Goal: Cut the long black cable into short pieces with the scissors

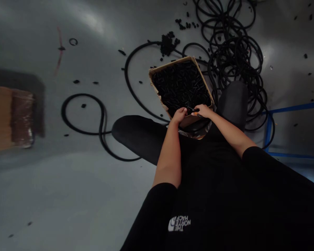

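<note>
An open cardboard box full of short black pieces stands on the floor between my legs. Over its near edge, my right hand is closed around a small tool with orange on its handle; the tool's thin metal end points toward my left hand. Just left of it, my left hand is closed, fingertips pinched together above the black pieces. Whatever lies between those fingertips is too small and dark to make out. The two hands are close together but apart.
A tangled heap of black hose lies beyond and right of the box, with loops reaching left across the floor. A pile of black bits sits behind the box. Blue tape marks the right floor; a carton stands far left.
</note>
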`<state>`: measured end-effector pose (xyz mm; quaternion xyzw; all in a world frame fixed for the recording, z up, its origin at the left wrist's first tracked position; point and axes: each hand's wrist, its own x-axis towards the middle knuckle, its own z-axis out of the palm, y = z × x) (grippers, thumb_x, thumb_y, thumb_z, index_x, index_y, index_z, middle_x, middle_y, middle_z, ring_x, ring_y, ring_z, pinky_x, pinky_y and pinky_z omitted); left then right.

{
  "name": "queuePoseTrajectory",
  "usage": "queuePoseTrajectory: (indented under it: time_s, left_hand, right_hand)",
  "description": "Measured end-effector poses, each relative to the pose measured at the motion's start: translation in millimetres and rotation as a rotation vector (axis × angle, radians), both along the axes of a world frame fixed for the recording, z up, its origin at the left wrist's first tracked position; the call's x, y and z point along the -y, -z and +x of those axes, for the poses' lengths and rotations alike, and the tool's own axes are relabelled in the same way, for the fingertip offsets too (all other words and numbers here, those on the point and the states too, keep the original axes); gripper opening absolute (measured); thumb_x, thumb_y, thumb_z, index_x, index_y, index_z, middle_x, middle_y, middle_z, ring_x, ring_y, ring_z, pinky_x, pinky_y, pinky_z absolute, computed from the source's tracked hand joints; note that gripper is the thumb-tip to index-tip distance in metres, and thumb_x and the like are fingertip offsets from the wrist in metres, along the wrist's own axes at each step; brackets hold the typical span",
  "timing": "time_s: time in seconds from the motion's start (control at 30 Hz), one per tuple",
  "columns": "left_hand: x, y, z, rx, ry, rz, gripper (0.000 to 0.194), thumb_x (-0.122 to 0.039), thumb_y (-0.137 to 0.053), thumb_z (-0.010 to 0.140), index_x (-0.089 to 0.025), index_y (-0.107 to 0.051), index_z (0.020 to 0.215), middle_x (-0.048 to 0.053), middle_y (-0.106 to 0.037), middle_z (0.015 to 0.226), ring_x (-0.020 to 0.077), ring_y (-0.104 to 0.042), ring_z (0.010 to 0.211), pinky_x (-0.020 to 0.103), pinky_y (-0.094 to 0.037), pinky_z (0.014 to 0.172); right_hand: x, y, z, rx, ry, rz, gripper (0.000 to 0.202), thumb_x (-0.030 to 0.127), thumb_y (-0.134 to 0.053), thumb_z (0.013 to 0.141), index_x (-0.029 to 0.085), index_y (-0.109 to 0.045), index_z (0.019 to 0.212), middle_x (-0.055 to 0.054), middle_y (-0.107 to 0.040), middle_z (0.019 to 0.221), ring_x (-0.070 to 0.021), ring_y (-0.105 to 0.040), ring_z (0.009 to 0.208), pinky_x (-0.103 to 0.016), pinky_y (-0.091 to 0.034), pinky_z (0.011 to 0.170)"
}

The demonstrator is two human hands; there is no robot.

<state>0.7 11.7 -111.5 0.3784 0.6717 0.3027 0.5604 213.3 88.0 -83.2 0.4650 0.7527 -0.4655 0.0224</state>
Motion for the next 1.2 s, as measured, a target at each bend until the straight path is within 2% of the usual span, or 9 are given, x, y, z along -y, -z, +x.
queuePoseTrajectory:
  time_s: [0.23,0.33,0.47,0.57,0.67,0.8,1.0,1.1,1.2]
  left_hand:
    - [1.4,-4.9,-10.4,0.103,0.063,-0.099,0.033,-0.047,-0.082,0.092,-0.019,-0.073,0.077,0.002,-0.059,0.063,0.0175,-0.047,0.061,0.03,-0.037,0.062]
    - [2.0,-2.4,-10.8,0.136,0.024,-0.116,0.035,-0.047,-0.084,0.091,-0.018,-0.074,0.075,0.004,-0.063,0.062,0.0178,-0.05,0.06,0.03,-0.04,0.062]
    - [-0.1,0.0,-13.5,0.134,-0.161,-0.085,0.035,-0.05,-0.081,0.095,-0.02,-0.069,0.082,0.004,-0.066,0.067,0.0169,-0.055,0.061,0.029,-0.047,0.065]
    - [-2.6,-1.3,-15.5,0.122,-0.296,-0.048,0.034,-0.049,-0.082,0.093,-0.022,-0.063,0.088,0.003,-0.068,0.075,0.018,-0.063,0.072,0.029,-0.053,0.071]
    - [-3.4,-3.3,-13.6,0.114,-0.352,-0.015,0.036,-0.048,-0.088,0.088,-0.023,-0.062,0.088,0.002,-0.067,0.081,0.0204,-0.066,0.085,0.03,-0.056,0.077]
    - [-1.4,-2.8,-3.5,0.108,-0.344,-0.007,0.038,-0.046,-0.093,0.081,-0.023,-0.062,0.084,0.002,-0.064,0.081,0.0227,-0.065,0.089,0.033,-0.057,0.08]
    - [0.9,3.1,1.7,0.043,-0.328,-0.002,0.036,-0.043,-0.093,0.081,-0.021,-0.067,0.092,0.005,-0.069,0.089,0.0256,-0.067,0.099,0.037,-0.055,0.093]
    - [1.4,5.7,-1.2,0.01,-0.302,-0.014,0.031,-0.039,-0.09,0.084,-0.021,-0.067,0.091,0.005,-0.071,0.085,0.0248,-0.067,0.091,0.038,-0.054,0.092]
    - [1.6,7.8,1.9,0.032,-0.227,-0.012,0.023,-0.036,-0.086,0.089,-0.021,-0.067,0.088,0.002,-0.069,0.075,0.022,-0.064,0.078,0.035,-0.053,0.084]
  right_hand:
    - [4.7,-4.6,6.2,-0.003,-0.081,-0.098,0.045,0.054,-0.077,0.103,0.017,-0.084,0.127,-0.002,-0.084,0.092,-0.0162,-0.075,0.078,-0.024,-0.052,0.077]
    - [3.3,-6.2,4.9,0.012,-0.078,-0.062,0.047,0.053,-0.081,0.099,0.016,-0.085,0.126,-0.006,-0.086,0.109,-0.0195,-0.078,0.095,-0.025,-0.053,0.085]
    - [0.3,-9.0,4.1,0.064,-0.055,0.006,0.05,0.048,-0.08,0.101,0.014,-0.082,0.137,-0.012,-0.085,0.13,-0.0241,-0.078,0.118,-0.027,-0.054,0.097]
    - [2.2,-10.8,6.3,0.117,-0.085,0.021,0.053,0.053,-0.079,0.101,0.019,-0.08,0.142,-0.012,-0.084,0.133,-0.0276,-0.078,0.123,-0.031,-0.055,0.098]
    - [7.3,-11.5,6.6,0.166,-0.135,0.043,0.058,0.054,-0.084,0.097,0.026,-0.079,0.148,-0.013,-0.08,0.141,-0.0329,-0.076,0.13,-0.035,-0.056,0.1]
    - [13.4,-12.8,2.4,0.183,-0.181,0.078,0.059,0.053,-0.084,0.098,0.032,-0.076,0.152,-0.013,-0.074,0.15,-0.0337,-0.074,0.133,-0.037,-0.056,0.105]
    - [13.4,-15.8,-2.7,0.182,-0.162,0.066,0.052,0.057,-0.082,0.098,0.031,-0.081,0.143,-0.01,-0.082,0.139,-0.0315,-0.076,0.13,-0.032,-0.054,0.098]
    - [11.0,-14.3,-1.5,0.173,-0.115,0.037,0.052,0.059,-0.079,0.099,0.027,-0.082,0.14,-0.009,-0.085,0.131,-0.0291,-0.078,0.122,-0.03,-0.053,0.09]
    - [9.7,-10.1,0.2,0.132,-0.09,0.008,0.05,0.057,-0.074,0.103,0.022,-0.081,0.139,-0.007,-0.086,0.125,-0.0231,-0.078,0.115,-0.026,-0.05,0.086]
